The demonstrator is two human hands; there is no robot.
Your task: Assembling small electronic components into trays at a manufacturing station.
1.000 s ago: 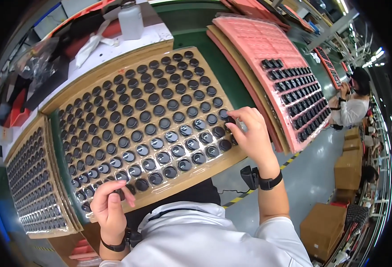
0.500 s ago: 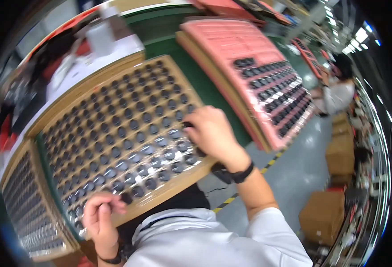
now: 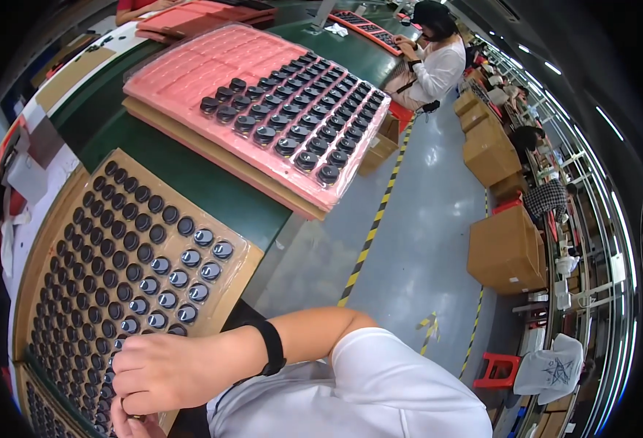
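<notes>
My right hand [image 3: 168,371] reaches across the near edge of a clear plastic tray [image 3: 226,271] on cardboard, set with rows of small round black caps [image 3: 156,264]. Its fingers are curled closed. Just below it, at the picture's lower edge, the fingers of my left hand [image 3: 137,428] show in part, bent and pressed close to the right hand. A small dark bit shows between the hands, but what they hold is mostly hidden. A black band [image 3: 271,347] circles my right wrist.
A pink tray [image 3: 183,73], partly filled with black caps [image 3: 285,146], lies on a stack on the green table [image 3: 190,175]. Another person [image 3: 438,62] works at a red tray [image 3: 369,31] farther off. Cardboard boxes [image 3: 507,248] and a red stool [image 3: 497,370] stand rightward.
The view has swung right, so the trays appear farther left. My hands, apart over the cap tray before, are now together at its near side. The left hand is mostly hidden.
</notes>
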